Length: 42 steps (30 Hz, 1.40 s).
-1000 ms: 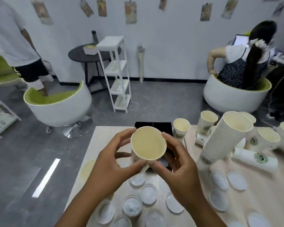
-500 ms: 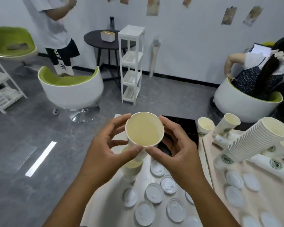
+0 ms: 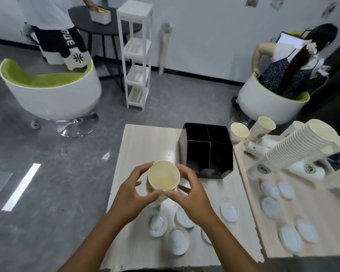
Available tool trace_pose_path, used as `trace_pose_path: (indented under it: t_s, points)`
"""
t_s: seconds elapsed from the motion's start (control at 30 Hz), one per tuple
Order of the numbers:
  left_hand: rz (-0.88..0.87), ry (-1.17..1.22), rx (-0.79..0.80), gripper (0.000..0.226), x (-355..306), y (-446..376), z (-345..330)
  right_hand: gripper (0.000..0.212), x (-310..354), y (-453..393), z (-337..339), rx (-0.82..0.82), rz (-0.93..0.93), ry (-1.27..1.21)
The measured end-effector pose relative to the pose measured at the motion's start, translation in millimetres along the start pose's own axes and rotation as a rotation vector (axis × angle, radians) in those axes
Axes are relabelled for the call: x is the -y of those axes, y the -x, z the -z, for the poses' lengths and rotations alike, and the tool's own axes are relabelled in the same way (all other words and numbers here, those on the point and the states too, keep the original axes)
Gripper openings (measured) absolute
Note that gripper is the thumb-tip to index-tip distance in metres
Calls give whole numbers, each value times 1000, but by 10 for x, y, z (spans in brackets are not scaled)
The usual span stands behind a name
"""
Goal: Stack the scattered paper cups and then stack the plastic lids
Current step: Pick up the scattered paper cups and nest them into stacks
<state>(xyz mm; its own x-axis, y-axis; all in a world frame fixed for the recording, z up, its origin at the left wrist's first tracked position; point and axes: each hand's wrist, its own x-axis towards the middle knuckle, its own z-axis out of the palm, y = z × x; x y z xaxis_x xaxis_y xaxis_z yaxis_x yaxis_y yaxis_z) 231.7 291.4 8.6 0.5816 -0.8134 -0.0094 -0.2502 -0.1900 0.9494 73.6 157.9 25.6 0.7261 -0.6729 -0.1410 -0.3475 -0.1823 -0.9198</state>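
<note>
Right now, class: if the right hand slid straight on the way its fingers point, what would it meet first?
The right hand already grips the paper cup, with its fingers pointing left. Pushing on, they would probably meet the left hand on the cup's other side; the thumbs look nearly touching, though depth is unclear.

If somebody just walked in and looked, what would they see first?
Right in the middle, the left hand and right hand hold a paper cup above the table. On the right leans a tall stack of cups. White plastic lids lie scattered near the front.
</note>
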Motion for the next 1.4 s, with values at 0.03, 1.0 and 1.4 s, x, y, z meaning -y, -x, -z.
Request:
trace_pose_path:
  t_s: [0.03, 1.0, 1.4]
  points:
    - [3, 11, 1, 78, 27, 15, -8, 72, -13, 13, -15, -1, -10, -4]
    - [-371, -103, 107, 75, -1466, 416, -2375, 71, -864, 1642, 2303, -442, 31, -219]
    - [-231, 14, 250, 64, -1933, 724, -4424, 72, -1671, 2320, 4077, -554, 23, -252]
